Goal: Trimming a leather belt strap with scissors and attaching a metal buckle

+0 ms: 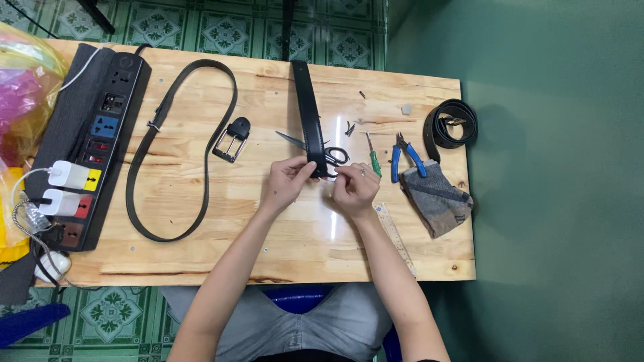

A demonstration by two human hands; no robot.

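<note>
A black belt strap [308, 107] runs from the table's far edge toward me. My left hand [285, 182] and my right hand [354, 189] both pinch its near end at the table's middle. Black-handled scissors [333, 155] lie under the strap, just beyond my fingers. A second black belt [176, 144] with a metal buckle [231, 141] loops to the left.
A green screwdriver [372, 159], blue-handled pliers [406, 155], a grey cloth [437, 196], a ruler [396, 236] and a coiled belt [451, 123] lie to the right. A black power strip [90, 147] with white chargers sits at the left edge. Plastic bags [23, 94] are far left.
</note>
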